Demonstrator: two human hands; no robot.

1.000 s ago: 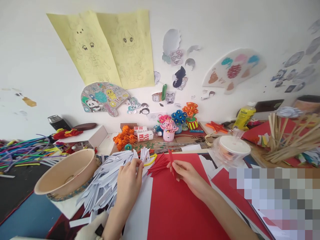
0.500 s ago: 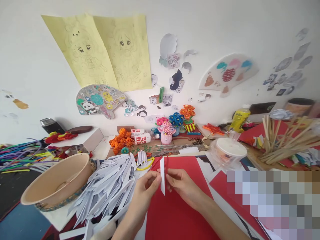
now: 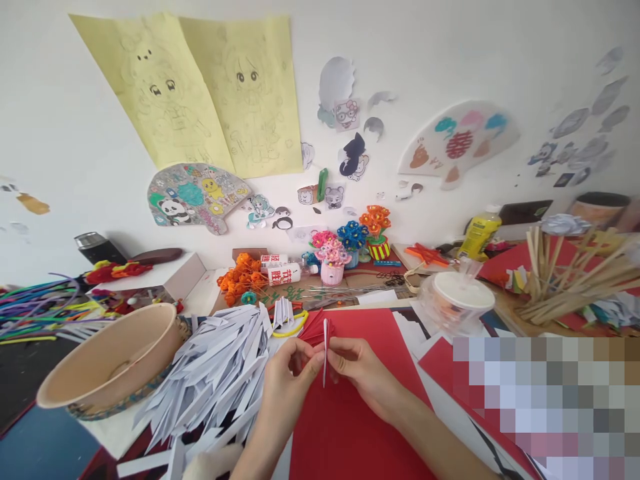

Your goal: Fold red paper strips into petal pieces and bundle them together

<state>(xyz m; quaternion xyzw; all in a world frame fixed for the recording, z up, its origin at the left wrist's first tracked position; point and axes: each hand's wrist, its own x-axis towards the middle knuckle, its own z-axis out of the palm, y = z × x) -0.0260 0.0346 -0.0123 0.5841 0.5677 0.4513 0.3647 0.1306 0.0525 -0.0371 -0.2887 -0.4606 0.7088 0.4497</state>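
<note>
Clearly this folded white strip (image 3: 325, 353) is next to weightless; I would expect it to be springy along its folds, a little slick on the faces and easy to crease, so a light pinch near mid-length suits it better than a squeeze at the tips. It stands upright and nearly edge-on to me, between my two hands, above the far part of the red sheet (image 3: 355, 420). My left hand (image 3: 290, 367) has thumb and forefinger closed on it from the left, just about halfway up. From the right, the thumb and forefinger of my right hand (image 3: 367, 367) are also drawn together; a thin red strip (image 3: 329, 327) shows against the white one, and that seems to be what they pinch, though the fingertips hide most of it. More red folded pieces (image 3: 313, 328) lie just beyond, with the pile of white strips (image 3: 217, 363) spread to the left.
</note>
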